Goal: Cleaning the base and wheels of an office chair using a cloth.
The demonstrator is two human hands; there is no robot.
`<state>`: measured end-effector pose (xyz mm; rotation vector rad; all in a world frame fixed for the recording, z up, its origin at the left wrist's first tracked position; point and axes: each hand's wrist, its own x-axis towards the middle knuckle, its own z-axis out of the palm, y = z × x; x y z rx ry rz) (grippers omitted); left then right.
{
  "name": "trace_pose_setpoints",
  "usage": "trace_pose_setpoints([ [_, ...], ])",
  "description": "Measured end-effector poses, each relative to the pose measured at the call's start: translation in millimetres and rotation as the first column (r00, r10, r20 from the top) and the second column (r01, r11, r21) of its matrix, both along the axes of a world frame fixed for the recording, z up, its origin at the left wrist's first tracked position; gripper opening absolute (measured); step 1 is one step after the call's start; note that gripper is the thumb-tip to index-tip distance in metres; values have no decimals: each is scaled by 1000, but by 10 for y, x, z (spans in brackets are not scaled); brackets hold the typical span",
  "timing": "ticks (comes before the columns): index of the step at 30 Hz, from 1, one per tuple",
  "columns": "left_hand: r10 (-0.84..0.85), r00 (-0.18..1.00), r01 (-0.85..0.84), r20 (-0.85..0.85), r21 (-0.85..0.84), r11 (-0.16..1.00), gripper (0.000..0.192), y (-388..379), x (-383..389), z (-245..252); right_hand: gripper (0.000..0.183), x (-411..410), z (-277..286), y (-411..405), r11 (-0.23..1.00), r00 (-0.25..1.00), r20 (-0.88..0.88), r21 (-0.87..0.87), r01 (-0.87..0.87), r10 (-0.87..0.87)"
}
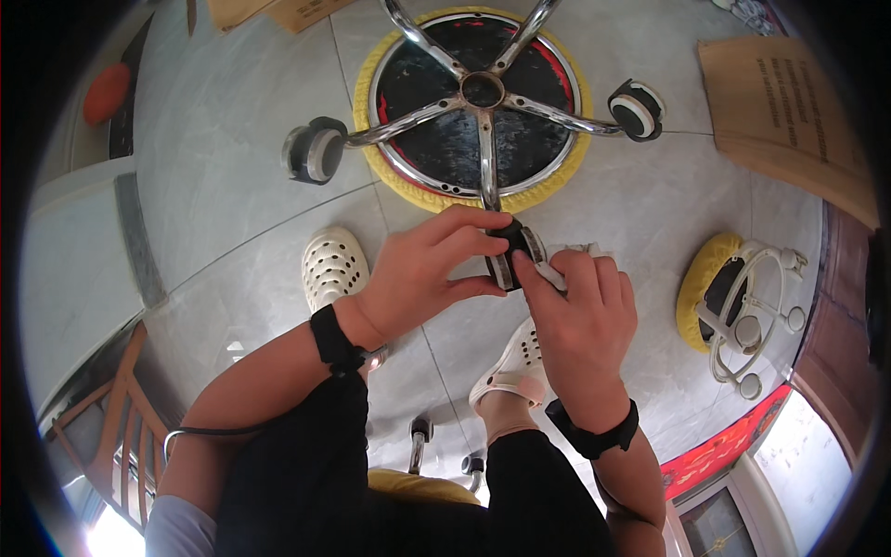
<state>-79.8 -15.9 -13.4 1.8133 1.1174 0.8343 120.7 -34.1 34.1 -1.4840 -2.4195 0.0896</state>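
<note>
An upturned rolling stool lies before me, its yellow-covered seat [364, 139] on the floor and its chrome five-leg base [488, 160] on top. My left hand [424, 271] grips the caster wheel [515, 244] on the leg nearest me, fingers on its top and thumb on its lower side. My right hand [581, 327] is at the same caster's right side, with a whitish piece [553, 276], perhaps cloth or tissue, pinched between its fingers. Two more casters, left [314, 150] and right [636, 110], stand at the side legs. The far leg ends are out of view.
A second upturned stool with a yellow cover [691, 306] and pale frame lies at the right. Cardboard [786, 118] lies at the upper right, more cardboard [299, 10] at the top. My feet in white clogs [335, 267] flank the work. Below me are a yellow seat [421, 485] and chrome legs.
</note>
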Motion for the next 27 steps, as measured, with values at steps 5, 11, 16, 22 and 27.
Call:
trace_pose_setpoints([
  [5,0,1000,0,-12,-10,1000,42,-2,3,-12,23,-26,-88,-61,1000,998,-63,4,-9,9],
  [11,-20,1000,20,-18,-13,1000,44,10,-14,7,28,-3,-157,-103,998,996,-84,-59,-19,14],
  [16,-57,998,57,-10,-13,998,46,27,-23,2,26,45,-95,-135,980,987,-147,-196,32,-61],
  [22,-60,998,59,-25,-33,998,46,11,-36,5,31,29,-8,-131,990,975,-186,-84,112,-126],
  [27,-51,999,51,-10,5,999,45,21,-30,8,35,11,-58,-24,999,990,-141,-43,13,-19],
])
